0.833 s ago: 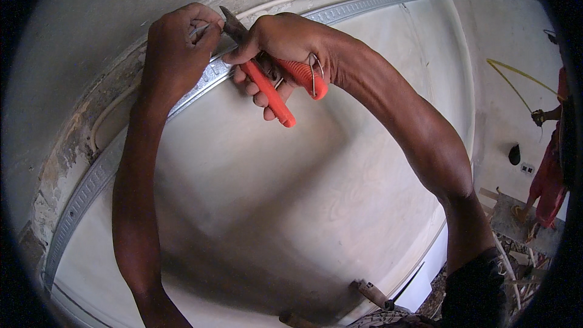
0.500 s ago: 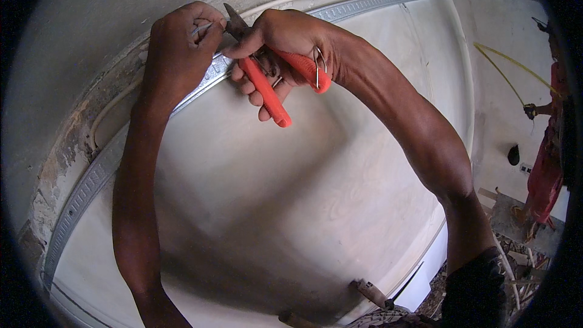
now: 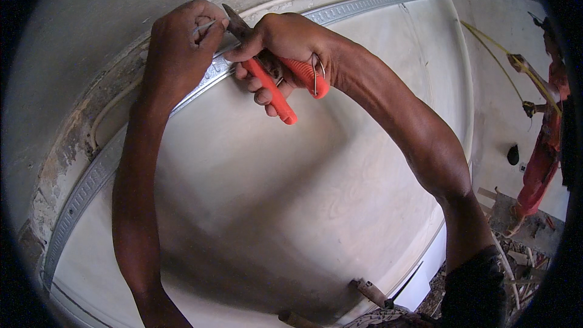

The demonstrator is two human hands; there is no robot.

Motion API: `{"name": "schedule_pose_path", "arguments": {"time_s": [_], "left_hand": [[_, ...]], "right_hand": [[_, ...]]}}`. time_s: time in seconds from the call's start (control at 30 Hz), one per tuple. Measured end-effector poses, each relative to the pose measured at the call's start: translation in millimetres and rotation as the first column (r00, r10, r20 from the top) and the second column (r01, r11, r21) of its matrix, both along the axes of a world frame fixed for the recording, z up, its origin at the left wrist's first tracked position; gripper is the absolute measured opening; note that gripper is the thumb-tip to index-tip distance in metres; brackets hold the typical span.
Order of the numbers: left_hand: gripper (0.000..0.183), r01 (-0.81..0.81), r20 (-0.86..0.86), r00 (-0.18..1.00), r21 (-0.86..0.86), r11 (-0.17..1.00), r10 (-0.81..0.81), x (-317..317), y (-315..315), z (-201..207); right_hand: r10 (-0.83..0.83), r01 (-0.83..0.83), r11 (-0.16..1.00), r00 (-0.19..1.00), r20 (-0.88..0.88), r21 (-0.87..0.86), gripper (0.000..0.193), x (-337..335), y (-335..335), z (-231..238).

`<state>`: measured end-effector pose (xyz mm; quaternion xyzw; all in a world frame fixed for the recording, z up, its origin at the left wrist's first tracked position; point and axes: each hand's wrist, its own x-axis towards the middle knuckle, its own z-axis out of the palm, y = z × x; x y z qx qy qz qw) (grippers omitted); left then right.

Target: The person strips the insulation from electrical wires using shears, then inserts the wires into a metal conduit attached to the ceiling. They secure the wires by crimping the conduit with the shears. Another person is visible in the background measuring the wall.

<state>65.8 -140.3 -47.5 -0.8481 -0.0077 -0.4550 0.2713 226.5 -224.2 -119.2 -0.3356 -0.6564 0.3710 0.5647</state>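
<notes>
Grey wall [image 3: 91, 36] rose beyond the left hand [image 3: 181, 42], which pinched a thin strip [image 3: 205, 26]; the right hand [image 3: 284, 33] clasped red-handled snips [image 3: 273, 93], whose blades [image 3: 235, 20] needed clearance from fingertips [image 3: 225, 23].

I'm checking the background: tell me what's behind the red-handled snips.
Behind the red-handled snips, the pale panel shows; the right hand and snips hide part of the metal strip.

Snips [image 3: 266, 81] slant in the right fingers [image 3: 246, 50], red handles apart, dark blades [image 3: 237, 23] pointing up beside the left fingers [image 3: 214, 35], which pinch a thin pale strip [image 3: 205, 26].
</notes>
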Motion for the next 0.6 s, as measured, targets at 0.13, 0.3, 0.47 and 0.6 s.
{"name": "schedule_pose_path", "arguments": {"time_s": [0.13, 0.3, 0.47, 0.6], "left_hand": [[0.010, 0.040, -0.033, 0.999, 0.195, 0.980, -0.034, 5.6, -0.8, 0.2], [0.005, 0.053, -0.044, 0.998, 0.272, 0.961, -0.042, 10.7, 0.3, -1.2], [0.004, 0.083, -0.070, 0.996, 0.314, 0.946, -0.064, 11.0, 0.3, 0.8], [0.007, 0.046, -0.077, 0.997, 0.256, 0.966, -0.027, 7.9, 0.7, 0.6]], "right_hand": [[-0.045, 0.046, 0.999, 0.998, -0.045, 0.018, 0.020, -1.8, -8.4, -3.9], [-0.059, 0.059, 0.998, 0.997, -0.056, 0.000, 0.019, -2.6, -13.7, -4.8], [-0.053, 0.053, 0.999, 0.999, -0.009, -0.003, 0.022, -1.7, -14.4, 0.7], [-0.033, 0.033, 0.999, 0.999, 0.005, -0.028, 0.023, -0.7, -14.6, 3.4]]}}
